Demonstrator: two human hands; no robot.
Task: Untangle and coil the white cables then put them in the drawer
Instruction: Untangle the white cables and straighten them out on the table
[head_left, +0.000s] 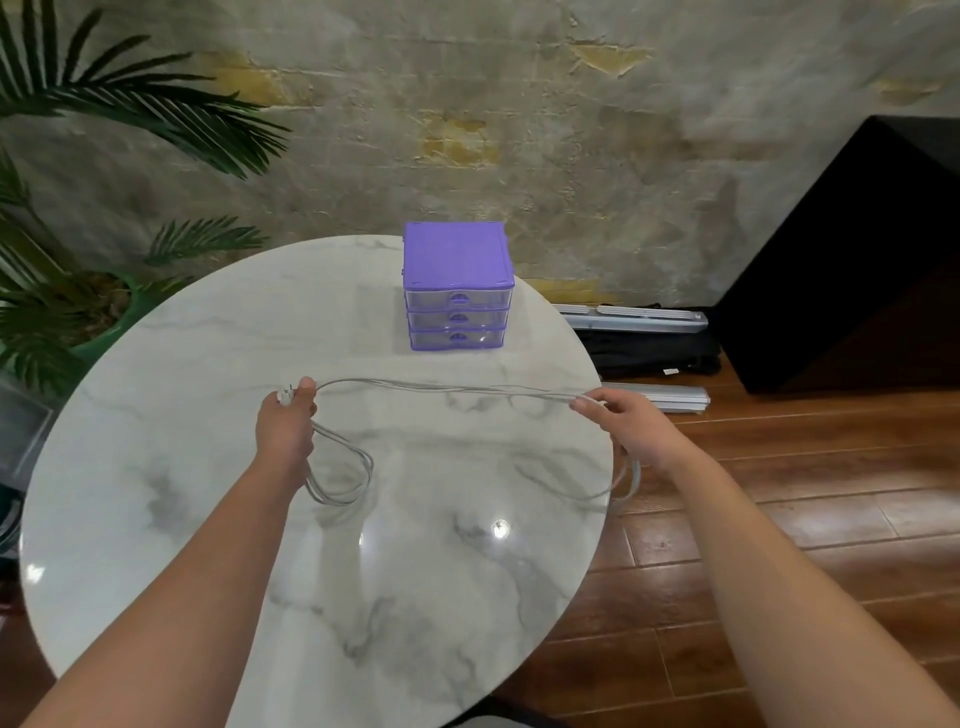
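Stretching between both gripping hands, white cables, strand count unclear, drooping past the table edge.

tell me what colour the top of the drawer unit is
Purple; the drawer unit has a purple top and frame with clear drawer fronts, shown in the head view.

One purple drawer unit with three drawers sits on one round marble table; on the table nearer than the unit, apparently two white cables, two hands.
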